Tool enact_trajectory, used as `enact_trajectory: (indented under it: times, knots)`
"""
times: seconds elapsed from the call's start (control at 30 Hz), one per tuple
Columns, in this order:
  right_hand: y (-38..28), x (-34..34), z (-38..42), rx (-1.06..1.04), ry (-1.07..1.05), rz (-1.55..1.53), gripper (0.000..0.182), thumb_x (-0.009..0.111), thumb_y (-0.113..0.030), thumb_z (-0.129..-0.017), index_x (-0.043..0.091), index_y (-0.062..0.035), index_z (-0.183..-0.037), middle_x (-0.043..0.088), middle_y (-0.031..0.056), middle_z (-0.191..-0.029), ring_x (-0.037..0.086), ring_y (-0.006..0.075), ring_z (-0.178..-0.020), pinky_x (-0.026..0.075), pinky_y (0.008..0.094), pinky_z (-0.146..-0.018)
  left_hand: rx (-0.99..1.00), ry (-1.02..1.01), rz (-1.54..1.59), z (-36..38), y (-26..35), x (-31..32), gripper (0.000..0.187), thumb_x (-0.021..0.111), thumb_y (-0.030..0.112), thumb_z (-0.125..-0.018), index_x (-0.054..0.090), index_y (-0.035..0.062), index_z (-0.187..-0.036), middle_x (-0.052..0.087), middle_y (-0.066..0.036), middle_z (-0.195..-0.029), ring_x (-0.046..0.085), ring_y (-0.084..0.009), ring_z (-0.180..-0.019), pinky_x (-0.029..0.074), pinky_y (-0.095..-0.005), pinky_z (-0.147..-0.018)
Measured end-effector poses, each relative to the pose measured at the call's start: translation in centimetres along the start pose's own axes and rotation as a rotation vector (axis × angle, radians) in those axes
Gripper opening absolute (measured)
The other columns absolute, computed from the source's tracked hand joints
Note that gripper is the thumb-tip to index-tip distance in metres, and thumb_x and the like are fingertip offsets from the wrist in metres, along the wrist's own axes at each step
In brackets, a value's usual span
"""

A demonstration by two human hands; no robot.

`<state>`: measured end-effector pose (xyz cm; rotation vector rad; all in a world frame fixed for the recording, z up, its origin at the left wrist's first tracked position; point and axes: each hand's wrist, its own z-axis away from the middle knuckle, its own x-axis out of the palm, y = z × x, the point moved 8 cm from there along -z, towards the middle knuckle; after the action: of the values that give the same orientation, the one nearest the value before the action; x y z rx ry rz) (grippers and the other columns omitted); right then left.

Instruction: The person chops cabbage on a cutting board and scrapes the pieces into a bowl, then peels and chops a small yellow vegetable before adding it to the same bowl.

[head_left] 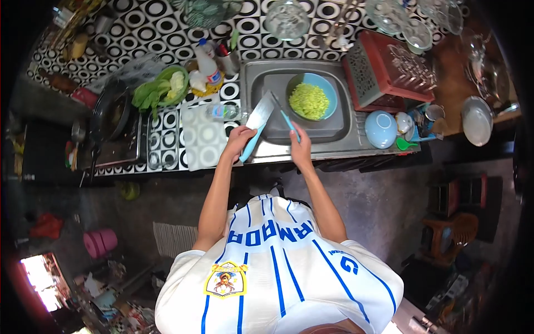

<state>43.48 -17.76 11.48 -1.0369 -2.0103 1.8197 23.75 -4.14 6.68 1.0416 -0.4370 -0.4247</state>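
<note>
My left hand [240,142] is closed around a wide-bladed kitchen knife [260,113] with a light blue handle, its blade pointing up and away over the sink's near left side. In my right hand [301,147] is a slim paring knife [288,120], also blue-handled, tilted toward the wide blade so that the two tips come close together. Just beyond the hands, a blue bowl [333,92] sits in the steel sink [347,131]. It holds a heap of finely chopped pale green vegetable [310,102].
Left of the sink lie a translucent cutting board [201,139] and a green basin [182,96] of leafy greens [149,93]. A frying pan [113,106] rests on the stove. To the right stand a red dish rack [389,69] and an upturned blue bowl [381,129].
</note>
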Motion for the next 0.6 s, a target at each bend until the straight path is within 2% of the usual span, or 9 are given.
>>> enact_trajectory:
  times: [0.03,0.13,0.23,0.33,0.37,0.53,0.6]
  knots:
    - [0.2,1.8,0.7,0.031,-0.058,-0.017,0.037,0.053,-0.020,-0.101,0.060,-0.0002,-0.131,0.063,0.0172,-0.105,0.060,0.0290,-0.098,0.045,0.0360,-0.090,-0.033,0.000,-0.032,1.3,-0.6,-1.3,0.016,0.071,0.018,-0.091,0.066,0.0037,-0.094,0.063,0.001,-0.081,0.052,-0.0065,-0.068,0.040,-0.0228,-0.060]
    - [0.4,6.4,2.9,0.118,-0.201,-0.005,0.036,0.056,-0.016,-0.098,0.061,-0.0006,-0.129,0.061,0.0152,-0.099,0.058,0.0266,-0.089,0.046,0.0348,-0.084,-0.122,0.065,-0.043,5.6,-2.4,-5.3,0.014,0.070,0.016,-0.091,0.068,0.0025,-0.094,0.064,0.000,-0.079,0.057,-0.0080,-0.068,0.046,-0.0232,-0.062]
    - [-0.1,9.9,4.9,0.071,-0.262,-0.060,0.032,0.059,-0.015,-0.097,0.063,0.0008,-0.124,0.062,0.0152,-0.099,0.059,0.0220,-0.087,0.047,0.0325,-0.079,-0.209,0.010,-0.028,7.4,-7.0,-10.5,0.012,0.071,0.013,-0.090,0.068,0.0018,-0.095,0.066,-0.001,-0.081,0.060,-0.0068,-0.071,0.047,-0.0212,-0.062]
    - [2.4,13.1,6.3,0.232,-0.232,-0.105,0.034,0.059,-0.021,-0.099,0.062,0.0012,-0.124,0.065,0.0093,-0.102,0.059,0.0163,-0.091,0.047,0.0302,-0.084,-0.245,0.018,-0.006,9.2,-8.3,-14.1,0.012,0.072,0.011,-0.089,0.069,0.0012,-0.094,0.066,-0.001,-0.082,0.062,-0.0066,-0.073,0.049,-0.0208,-0.063]
    - [2.8,14.0,6.3,0.205,-0.248,-0.052,0.034,0.059,-0.023,-0.100,0.062,0.0018,-0.123,0.066,0.0081,-0.100,0.059,0.0151,-0.088,0.048,0.0303,-0.082,-0.243,0.029,0.002,9.5,-8.5,-14.9,0.012,0.072,0.011,-0.089,0.069,0.0012,-0.094,0.066,-0.001,-0.083,0.062,-0.0067,-0.073,0.050,-0.0211,-0.063]
    - [2.0,18.1,6.2,0.070,-0.231,0.094,0.031,0.062,-0.020,-0.096,0.065,0.0009,-0.120,0.061,0.0116,-0.091,0.058,0.0203,-0.080,0.046,0.0324,-0.074,-0.248,0.100,0.026,7.9,-9.6,-18.9,0.016,0.074,0.011,-0.088,0.067,-0.0001,-0.098,0.068,-0.006,-0.093,0.067,-0.0126,-0.084,0.057,-0.0238,-0.075]
    - [2.6,19.7,6.5,0.021,-0.214,0.154,0.030,0.063,-0.018,-0.095,0.066,0.0002,-0.118,0.060,0.0126,-0.089,0.057,0.0219,-0.078,0.045,0.0333,-0.071,-0.231,0.127,0.042,6.7,-10.0,-20.1,0.026,0.075,0.012,-0.088,0.064,-0.0052,-0.105,0.069,-0.010,-0.096,0.068,-0.0170,-0.090,0.059,-0.0261,-0.079]
